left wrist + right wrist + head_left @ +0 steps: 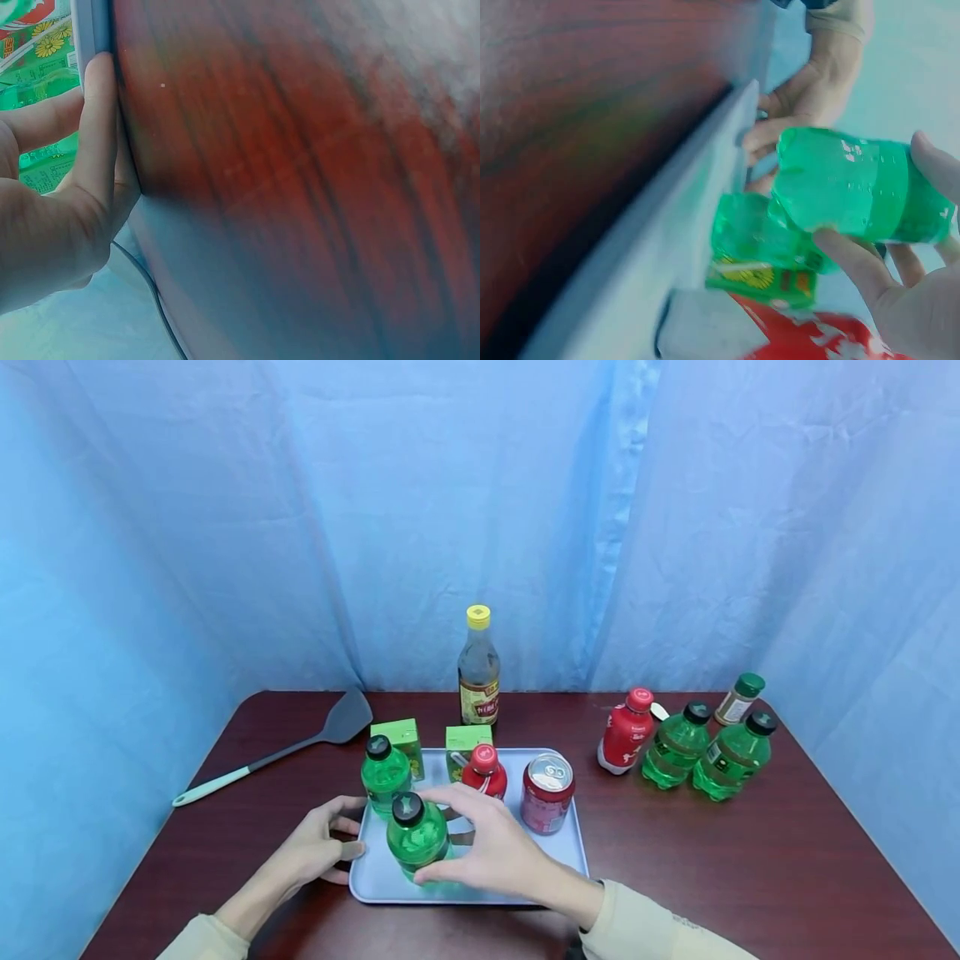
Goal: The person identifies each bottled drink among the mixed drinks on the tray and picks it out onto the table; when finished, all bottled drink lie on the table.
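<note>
The right hand [487,843] wraps its fingers round a green bottle [417,839] standing on the tray [570,852], gripping its sides to keep it upright; the left hand [318,847] pinches the tray's near left edge, seemingly steadying it; beyond the fingers stand another bottle, cartons and a can [547,793]; both wrist views are blurred, labels unreadable.
</note>
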### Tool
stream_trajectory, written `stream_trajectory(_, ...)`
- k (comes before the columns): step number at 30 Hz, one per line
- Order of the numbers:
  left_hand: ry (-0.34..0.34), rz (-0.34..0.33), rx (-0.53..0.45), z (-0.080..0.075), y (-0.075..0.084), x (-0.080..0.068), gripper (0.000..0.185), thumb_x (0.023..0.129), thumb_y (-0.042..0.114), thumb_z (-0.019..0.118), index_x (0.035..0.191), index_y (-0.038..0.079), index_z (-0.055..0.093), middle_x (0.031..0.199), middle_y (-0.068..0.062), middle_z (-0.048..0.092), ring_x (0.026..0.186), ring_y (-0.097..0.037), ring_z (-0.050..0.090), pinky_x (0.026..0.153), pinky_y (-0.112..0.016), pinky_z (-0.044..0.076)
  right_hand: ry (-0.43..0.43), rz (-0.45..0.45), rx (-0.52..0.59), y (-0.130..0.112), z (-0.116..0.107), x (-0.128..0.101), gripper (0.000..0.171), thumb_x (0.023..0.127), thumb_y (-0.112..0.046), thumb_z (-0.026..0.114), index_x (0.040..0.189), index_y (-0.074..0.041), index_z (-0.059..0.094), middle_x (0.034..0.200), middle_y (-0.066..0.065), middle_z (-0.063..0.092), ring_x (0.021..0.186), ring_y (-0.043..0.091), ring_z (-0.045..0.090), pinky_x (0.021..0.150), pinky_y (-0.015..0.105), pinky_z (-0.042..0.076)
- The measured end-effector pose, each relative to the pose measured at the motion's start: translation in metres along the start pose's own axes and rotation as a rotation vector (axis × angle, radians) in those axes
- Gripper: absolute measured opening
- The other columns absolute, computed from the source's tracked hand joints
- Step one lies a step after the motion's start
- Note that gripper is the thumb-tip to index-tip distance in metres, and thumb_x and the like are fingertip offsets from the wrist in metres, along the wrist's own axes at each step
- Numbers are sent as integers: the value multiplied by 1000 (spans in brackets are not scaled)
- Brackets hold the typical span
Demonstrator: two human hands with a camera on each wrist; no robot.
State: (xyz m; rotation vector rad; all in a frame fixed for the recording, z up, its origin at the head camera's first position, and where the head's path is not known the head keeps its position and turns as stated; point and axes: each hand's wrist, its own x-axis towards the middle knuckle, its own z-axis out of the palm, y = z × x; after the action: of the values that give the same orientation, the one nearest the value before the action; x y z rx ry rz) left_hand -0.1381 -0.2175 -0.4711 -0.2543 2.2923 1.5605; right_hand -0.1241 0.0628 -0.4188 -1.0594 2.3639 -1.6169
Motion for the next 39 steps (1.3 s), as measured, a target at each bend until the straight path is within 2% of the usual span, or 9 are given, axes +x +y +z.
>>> stream_trajectory(6,-2,2,-8,0,1,-1,65,86,-8,71,146,4,48,112,-20,57,90,-27,63,58,-48,60,-43,19,11,-14,-23,-12,71,78,-34,90,141,-31,58,129,-10,62,106,14,64,81,33,59)
stream_trajectory(10,1,1,-10,0,0,-1,65,86,-9,71,146,4,48,112,-20,57,90,-28,63,57,-48,60,-58,41,56,-20,-39,-23,71,77,-31,91,140,-31,58,129,-9,62,105,18,64,78,31,60)
stream_trajectory(14,6,2,-11,0,0,-1,66,86,-10,70,146,3,48,112,-20,57,88,-27,63,57,-48,60,-52,19,79,-21,-57,-34,69,78,-27,91,139,-27,59,125,-5,64,103,20,66,75,33,61)
stream_trajectory(18,9,2,-10,0,0,-1,65,86,-10,70,146,4,48,112,-20,57,88,-27,63,57,-48,60,-8,-11,0,-19,-76,-45,68,76,-28,92,137,-25,60,120,-5,66,98,17,66,74,34,61)
stream_trajectory(23,6,-4,-8,0,0,0,65,86,-9,70,146,4,48,112,-20,57,88,-27,64,57,-48,60,41,23,0,-18,-101,-65,68,76,-21,92,137,-23,60,119,-1,65,98,20,66,67,36,62)
stream_trajectory(27,9,-10,1,1,-1,1,65,86,-9,71,146,4,48,112,-20,57,88,-27,64,57,-47,60,113,27,-124,-16,-121,-81,70,74,-24,93,136,-24,60,119,-3,67,99,17,66,70,35,61)
stream_trajectory(30,13,-16,13,1,-1,0,65,87,-7,72,146,5,48,113,-20,58,89,-27,64,58,-47,60,156,60,-176,-12,-136,-92,73,73,-25,94,137,-25,59,118,-5,68,96,15,69,73,35,61)
stream_trajectory(34,13,-19,20,1,0,0,65,88,-6,72,147,5,47,114,-20,58,91,-27,64,58,-47,60,195,117,-132,-1,-152,-105,74,74,-18,93,138,-22,57,119,-2,68,93,18,73,73,36,62)
stream_trajectory(39,11,-11,15,1,2,-2,65,88,-7,71,147,5,47,114,-20,59,91,-27,64,59,-47,60,276,159,-147,16,-163,-116,74,73,-15,93,137,-22,56,120,-2,67,89,20,75,74,35,61)
